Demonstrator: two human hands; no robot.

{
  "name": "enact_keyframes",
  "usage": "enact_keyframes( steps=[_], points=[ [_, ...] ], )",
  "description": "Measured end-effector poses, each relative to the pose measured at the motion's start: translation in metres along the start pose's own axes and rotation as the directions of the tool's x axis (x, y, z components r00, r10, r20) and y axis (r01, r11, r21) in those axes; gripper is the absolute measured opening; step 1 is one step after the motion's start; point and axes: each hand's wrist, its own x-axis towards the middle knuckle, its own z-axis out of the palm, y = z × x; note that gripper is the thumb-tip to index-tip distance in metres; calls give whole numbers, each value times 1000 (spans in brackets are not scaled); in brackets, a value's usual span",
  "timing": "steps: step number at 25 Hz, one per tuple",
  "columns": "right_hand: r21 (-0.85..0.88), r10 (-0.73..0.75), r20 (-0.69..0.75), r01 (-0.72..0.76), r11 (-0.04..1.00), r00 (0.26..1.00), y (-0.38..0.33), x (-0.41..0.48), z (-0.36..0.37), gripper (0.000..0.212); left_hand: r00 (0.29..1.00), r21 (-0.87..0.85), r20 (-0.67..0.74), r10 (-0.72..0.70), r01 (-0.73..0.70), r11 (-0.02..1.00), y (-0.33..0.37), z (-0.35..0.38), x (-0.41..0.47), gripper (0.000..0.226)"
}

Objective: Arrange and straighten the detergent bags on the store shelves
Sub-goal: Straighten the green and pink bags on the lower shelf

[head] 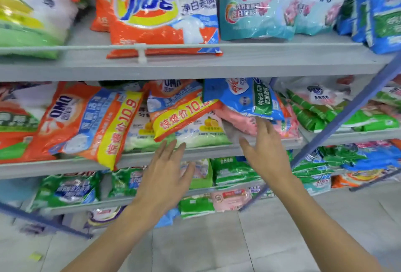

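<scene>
Detergent bags crowd the middle shelf. A tilted orange OMO bag with a yellow price band lies over a white and green lemon bag. A blue bag lies askew on pink bags. My left hand hovers with fingers spread just below the tilted OMO bag, holding nothing. My right hand reaches up with straight fingers, its fingertips at the blue bag's lower edge. A larger OMO bag hangs over the shelf's front edge at the left.
On the top shelf stand an orange Tide bag and pale blue bags behind a thin rail. Green and pink bags fill the lower shelves. A blue slanted frame bar crosses at the right. Grey floor tiles lie below.
</scene>
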Motion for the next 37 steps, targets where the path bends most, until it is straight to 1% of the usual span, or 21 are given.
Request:
enact_keyframes(
  steps=[6,9,11,13,15,16,18,19,20,22,24,27,28,30,31,32,33,34,35,36,37],
  points=[
    [-81,3,-163,-16,997,987,77,81,18,84,999,-42,-36,26,-27,999,26,71,59,64],
    [-78,-70,-204,55,995,977,103,103,25,81,998,-82,-65,14,-19,996,46,94,81,66],
    [-63,-138,-257,126,990,957,112,110,29,74,995,-191,-84,-58,41,981,63,103,93,68],
    [-88,-187,-322,167,982,928,115,114,32,66,986,-380,-106,-127,78,922,80,109,104,68],
    [-92,-211,-400,190,977,892,113,110,35,57,973,-573,-98,-209,117,811,100,112,113,53],
    [-60,-216,-431,211,976,876,111,104,36,53,961,-693,-43,-273,168,701,110,112,117,44],
    [24,-234,-463,276,961,855,105,87,37,50,929,-892,199,-312,304,335,132,108,125,41],
    [47,-255,-473,313,949,843,102,77,39,49,913,-917,286,-292,349,193,139,105,129,41],
    [65,-281,-482,354,933,830,99,67,42,48,905,-927,321,-278,361,103,143,104,134,40],
    [114,-317,-484,418,901,816,92,49,48,49,899,-938,338,-278,345,-23,145,102,140,37],
    [169,-340,-435,447,879,834,88,33,58,49,896,-941,338,-287,321,-106,141,105,140,36],
    [375,-360,-312,462,804,879,96,11,61,44,887,-965,261,-381,237,-109,125,116,128,34],
    [474,-329,-302,441,762,895,103,9,56,40,887,-969,246,-391,225,-100,118,118,123,35],
    [598,-152,-302,312,738,941,116,18,42,38,896,-968,250,-368,242,-68,103,117,114,36],
    [640,-34,-256,196,743,966,120,26,34,42,904,-962,268,-334,269,-46,97,116,109,37],
    [687,66,-142,50,725,988,122,33,25,46,912,-956,288,-293,293,-28,90,113,103,40],
    [750,120,46,-114,651,992,122,40,18,47,913,-946,316,-257,325,-7,86,111,96,46],
    [818,109,278,-295,494,954,123,43,13,42,915,-936,340,-217,351,15,83,108,87,49],
    [837,51,456,-448,316,888,119,41,7,37,910,-925,369,-188,380,26,84,104,75,50],
    [818,6,549,-539,200,836,115,38,1,35,910,-917,386,-154,396,41,85,100,66,50],
    [806,-25,584,-575,141,812,114,32,-3,35,908,-914,394,-143,404,47,88,94,57,49]
  ],
)
